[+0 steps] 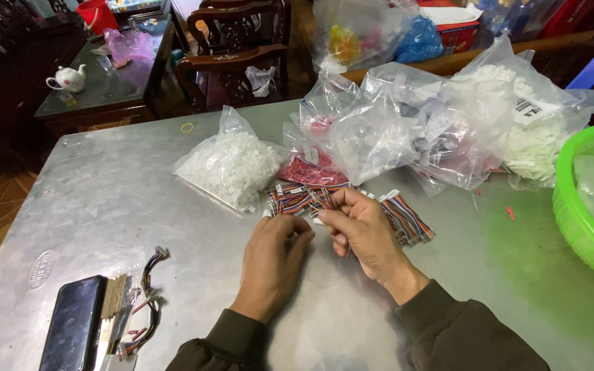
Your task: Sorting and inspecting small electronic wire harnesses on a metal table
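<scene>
Fingers of the right hand (364, 230) curl round a short bundle of multicoloured ribbon wires (324, 199), pinching its lower end between thumb and forefinger. Those of the left hand (274, 257) are bent inward and closed, their tips meeting the right thumb at the same spot; whether they grip a small part there cannot be told, since the knuckles hide it. Both hands hover low over the grey metal table (125, 206), near its middle, with dark sleeves showing at the wrists. Just behind the hands lies a loose heap of more striped wire bundles (407, 218), some with white connectors at their ends. Beyond that heap sit a clear bag of small white pieces (232, 167), a bag of pink pieces (309, 170) and several larger crumpled plastic bags (441, 117). A green plastic basket (575, 213) stands at the table's right edge. Near the left front corner lie a dark phone (73, 323), a few thin flat strips beside it, and a couple of finished wire leads (149, 302).
</scene>
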